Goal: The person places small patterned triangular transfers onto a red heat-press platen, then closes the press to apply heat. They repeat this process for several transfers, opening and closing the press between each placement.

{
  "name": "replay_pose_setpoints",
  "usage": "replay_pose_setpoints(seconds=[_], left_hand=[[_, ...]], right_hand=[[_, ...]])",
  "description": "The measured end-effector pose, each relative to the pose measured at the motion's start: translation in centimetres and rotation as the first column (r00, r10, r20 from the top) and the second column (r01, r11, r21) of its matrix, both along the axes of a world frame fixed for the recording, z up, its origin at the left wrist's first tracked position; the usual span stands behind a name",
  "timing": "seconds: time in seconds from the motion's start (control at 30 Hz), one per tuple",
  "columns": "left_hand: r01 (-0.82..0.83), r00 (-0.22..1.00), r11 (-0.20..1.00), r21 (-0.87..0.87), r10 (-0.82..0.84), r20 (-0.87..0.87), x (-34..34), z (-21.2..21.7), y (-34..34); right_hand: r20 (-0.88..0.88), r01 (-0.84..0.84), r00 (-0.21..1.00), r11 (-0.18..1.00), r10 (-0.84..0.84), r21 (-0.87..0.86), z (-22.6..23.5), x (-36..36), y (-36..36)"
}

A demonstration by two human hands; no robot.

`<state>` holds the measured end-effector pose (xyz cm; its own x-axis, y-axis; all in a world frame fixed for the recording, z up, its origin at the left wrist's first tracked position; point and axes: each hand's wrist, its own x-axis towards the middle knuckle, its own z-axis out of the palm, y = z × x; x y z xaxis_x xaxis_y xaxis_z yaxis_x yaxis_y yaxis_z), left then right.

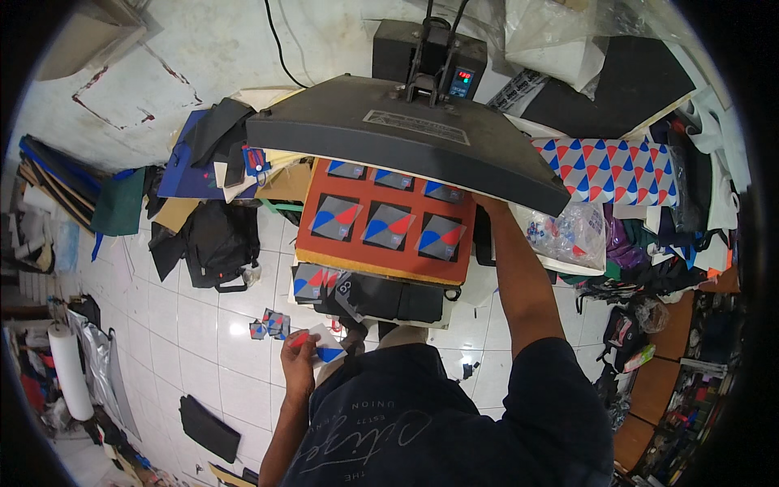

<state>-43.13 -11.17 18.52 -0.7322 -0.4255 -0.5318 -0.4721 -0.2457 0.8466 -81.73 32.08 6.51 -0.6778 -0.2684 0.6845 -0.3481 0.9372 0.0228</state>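
Note:
A heat press stands in front of me, its dark grey upper plate [398,134] raised over a reddish-brown lower pad [320,245]. On the pad lie several black fabric squares [388,225], each topped by a tilted transfer print in grey, red and blue. My right hand [488,203] reaches to the pad's far right edge, beneath the upper plate, which hides its fingers. Low and to the left, my left hand [300,361] pinches a transfer print [329,347] with red and blue parts, away from the pad.
Below the pad, more prints [308,280] lie beside folded black cloth [398,296]. Small printed pieces [272,324] and a black folded item [209,428] are on the tiled floor. A patterned print sheet [608,170] and a plastic bag [564,231] lie at right; a black backpack [219,243] at left.

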Motion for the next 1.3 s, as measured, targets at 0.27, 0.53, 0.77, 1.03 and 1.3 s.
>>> replay_pose_setpoints(seconds=[0.27, 0.53, 0.77, 1.03, 1.3], left_hand=[[0.006, 1.000, 0.999, 0.033, -0.007, 0.004, -0.5, 0.4, 0.2], [0.049, 0.999, 0.998, -0.043, -0.049, 0.001, -0.2, -0.1, 0.0], [0.015, 1.000, 0.999, 0.038, -0.015, -0.006, -0.4, 0.4, 0.2], [0.033, 0.999, 0.999, 0.000, -0.033, -0.012, -0.5, 0.3, 0.3], [-0.004, 1.000, 0.999, 0.041, 0.004, -0.013, 0.1, -0.6, 0.0]], right_hand=[[-0.031, -0.062, 0.998, 0.989, 0.059, -0.132, -1.5, -0.4, 1.1], [0.054, 0.002, 0.999, 0.995, 0.004, -0.097, -1.4, -0.2, 0.3], [0.111, -0.005, 0.994, 0.999, 0.011, -0.054, -2.8, -0.8, 1.6], [0.149, 0.002, 0.989, 0.996, 0.011, -0.089, -4.2, -1.6, 2.9], [0.151, -0.030, 0.987, 0.993, 0.047, -0.110, -4.0, -1.5, 2.2]])
